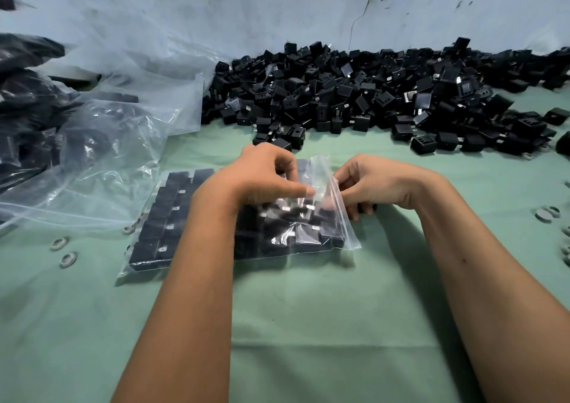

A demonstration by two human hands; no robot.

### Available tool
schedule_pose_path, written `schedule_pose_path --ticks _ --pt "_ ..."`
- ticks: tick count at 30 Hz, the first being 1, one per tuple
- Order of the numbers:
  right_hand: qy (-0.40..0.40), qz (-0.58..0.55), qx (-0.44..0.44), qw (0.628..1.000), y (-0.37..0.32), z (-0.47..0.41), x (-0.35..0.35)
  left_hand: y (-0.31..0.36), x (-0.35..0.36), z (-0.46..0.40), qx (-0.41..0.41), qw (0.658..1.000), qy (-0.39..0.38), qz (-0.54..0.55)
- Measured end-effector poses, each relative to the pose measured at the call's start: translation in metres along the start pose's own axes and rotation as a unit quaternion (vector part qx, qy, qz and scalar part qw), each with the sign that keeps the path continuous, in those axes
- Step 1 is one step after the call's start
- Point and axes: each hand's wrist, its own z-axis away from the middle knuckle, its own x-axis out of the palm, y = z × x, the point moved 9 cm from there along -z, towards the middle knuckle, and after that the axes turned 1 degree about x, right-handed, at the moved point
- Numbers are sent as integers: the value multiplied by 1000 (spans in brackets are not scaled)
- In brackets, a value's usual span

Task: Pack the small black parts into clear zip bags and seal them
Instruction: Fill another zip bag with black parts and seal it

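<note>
black parts (172,217) fill the zip bag (148,257) at the worktop's middle; left hand (259,174) and right hand (370,183) pinch its open mouth, likely sealing. a big loose pile (385,100) along the far edge remains unpacked.

A clear zip bag (185,227) packed flat with rows of small black parts (166,211) lies just before the loose heap of black parts (370,94), its mouth apparently unsealed.
</note>
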Motion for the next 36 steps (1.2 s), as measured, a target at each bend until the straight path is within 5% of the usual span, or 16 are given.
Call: schedule_pose_path --ticks 4,9,12,16,24,32,36 --pt "30 -27 7 999 9 1 -10 -17 -18 -5 -46 981 174 -75" --pt "276 -67 4 959 11 6 -58 -32 -11 -10 -65 981 165 -82" --pt "391 29 -28 920 -14 5 -77 -25 -8 -10 -56 981 169 -81" --pt "336 175 -57 924 -69 -39 -57 -24 -12 -11 -59 978 182 -84" --pt "321 304 47 896 -86 -96 -31 -26 -22 -11 -42 972 223 -58" --pt "366 133 90 916 -44 0 -91 5 -10 -10 61 980 191 2" --pt "230 131 163 950 -1 27 -79 35 14 -12 131 984 120 1"
